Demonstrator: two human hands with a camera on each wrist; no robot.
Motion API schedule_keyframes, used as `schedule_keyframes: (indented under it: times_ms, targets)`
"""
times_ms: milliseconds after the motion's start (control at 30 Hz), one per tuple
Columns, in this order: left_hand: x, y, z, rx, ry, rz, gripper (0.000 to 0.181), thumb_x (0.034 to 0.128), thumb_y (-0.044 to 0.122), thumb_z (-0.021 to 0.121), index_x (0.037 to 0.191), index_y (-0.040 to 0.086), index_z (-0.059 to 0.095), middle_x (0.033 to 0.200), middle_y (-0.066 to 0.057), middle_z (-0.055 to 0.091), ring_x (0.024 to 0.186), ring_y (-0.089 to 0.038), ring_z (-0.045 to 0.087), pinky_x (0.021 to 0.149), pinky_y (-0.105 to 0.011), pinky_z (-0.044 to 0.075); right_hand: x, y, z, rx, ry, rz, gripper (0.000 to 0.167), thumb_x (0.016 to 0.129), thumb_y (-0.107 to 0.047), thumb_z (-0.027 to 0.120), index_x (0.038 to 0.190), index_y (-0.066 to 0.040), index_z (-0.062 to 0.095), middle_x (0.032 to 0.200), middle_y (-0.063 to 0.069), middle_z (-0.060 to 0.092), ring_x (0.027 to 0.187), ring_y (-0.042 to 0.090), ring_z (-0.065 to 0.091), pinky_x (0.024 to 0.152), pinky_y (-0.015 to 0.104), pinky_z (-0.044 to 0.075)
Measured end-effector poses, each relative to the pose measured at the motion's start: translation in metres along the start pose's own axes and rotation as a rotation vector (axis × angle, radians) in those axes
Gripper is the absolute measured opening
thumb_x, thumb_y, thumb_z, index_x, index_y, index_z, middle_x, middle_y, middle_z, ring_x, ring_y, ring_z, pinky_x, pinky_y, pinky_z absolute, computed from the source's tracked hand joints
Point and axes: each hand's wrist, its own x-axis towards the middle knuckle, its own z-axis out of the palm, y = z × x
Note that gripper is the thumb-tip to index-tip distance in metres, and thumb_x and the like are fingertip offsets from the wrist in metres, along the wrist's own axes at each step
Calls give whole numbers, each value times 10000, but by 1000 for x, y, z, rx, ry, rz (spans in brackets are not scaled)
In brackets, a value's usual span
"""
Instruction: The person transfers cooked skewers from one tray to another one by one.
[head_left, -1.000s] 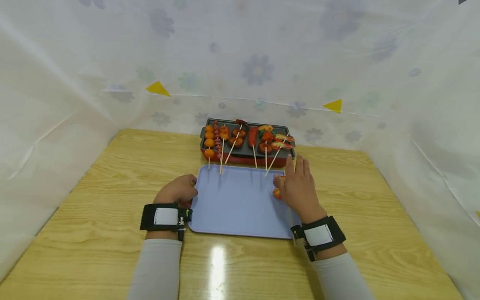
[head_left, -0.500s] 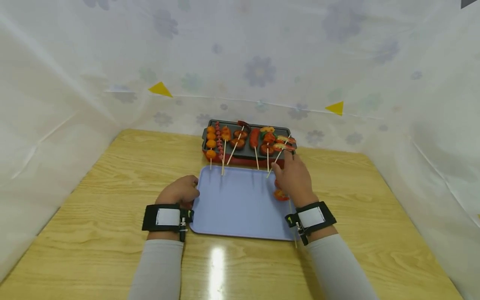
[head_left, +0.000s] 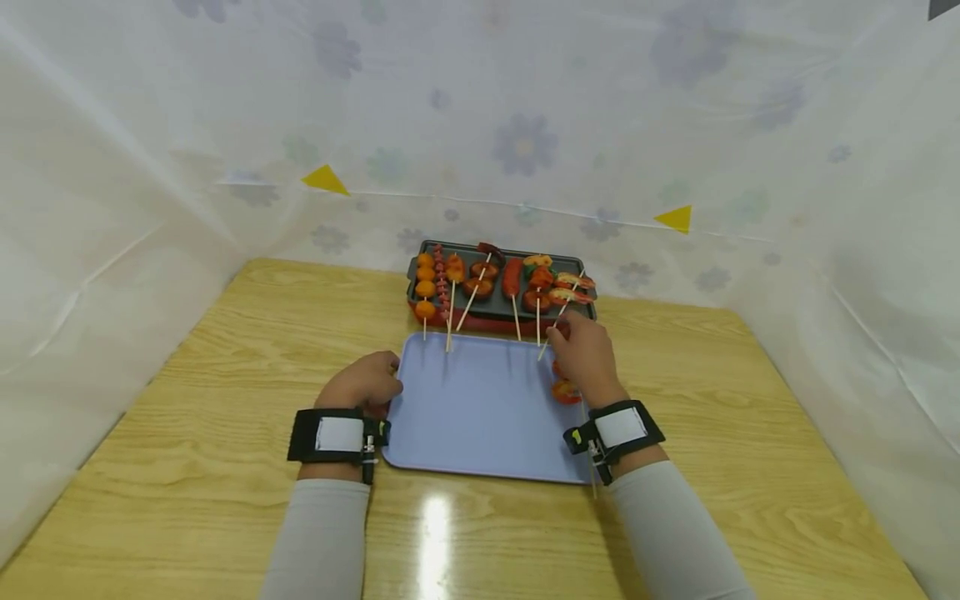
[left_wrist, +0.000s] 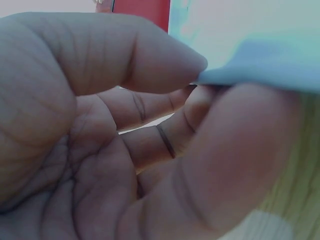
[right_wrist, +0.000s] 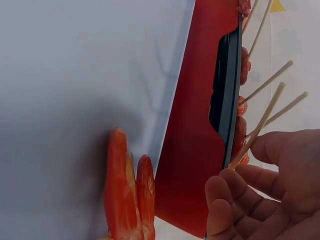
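Observation:
My left hand (head_left: 362, 385) grips the left edge of a pale blue tray (head_left: 480, 408); in the left wrist view the thumb lies on top and fingers (left_wrist: 240, 150) are underneath. My right hand (head_left: 588, 354) is at the front right of a red and black toy grill (head_left: 487, 320). Its thumb and forefinger pinch the wooden stick of a shrimp skewer (head_left: 573, 296), whose shrimps rest on the grill. Under that hand, another skewer with orange-red shrimp pieces (head_left: 566, 392) lies along the tray's right side, partly hidden. Its stick sticks out past the near edge.
Several other skewers lie on the grill: orange balls (head_left: 425, 288), a thin red one (head_left: 441, 279), mushroom slices (head_left: 478, 288), a sausage (head_left: 512, 277) and a mixed vegetable one (head_left: 540, 279). Their sticks overhang the tray's far edge. A pale curtain (head_left: 480, 125) stands behind the wooden table (head_left: 247, 400).
My right hand left the shrimp skewer on the tray, reached forward to the grill, then drew back slightly, its fingers closing on another skewer's stick. The left hand stays on the tray's edge.

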Motion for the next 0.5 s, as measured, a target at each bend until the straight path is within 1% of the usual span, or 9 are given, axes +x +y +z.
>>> schedule_keyframes:
  times_ms: [67,233,333,500]
  targets:
    - [0,0,0,4,1,0,539,918,9,508,1440,-65,398,1129,-210,596,713,-265,646,584,-353,564,-1,1,0,13,3,1,194,968,-184,623,1028,-2,657,776,102,626,648,251,563,587,381,442]
    - [-1,0,-1,-1,0,-4,545,910,5,506,1438,-68,395,1118,-213,592,722,-270,641,580,-351,560,-1,2,-1,39,1,7,199,965,-154,608,1063,9,666,857,137,669,723,282,608,656,428,494]
    - [-2,0,-1,-12,-6,-7,547,911,4,504,1440,-71,388,1123,-214,585,730,-271,636,580,-351,559,-1,5,-3,54,-16,24,227,966,-146,596,1105,21,660,896,152,672,730,288,606,660,427,494]
    - [-2,0,0,-12,-9,-4,547,912,8,506,1439,-75,386,1129,-218,583,729,-273,639,584,-354,561,0,11,-6,79,-42,85,289,955,-122,572,1192,33,630,951,166,665,759,276,599,652,393,489]
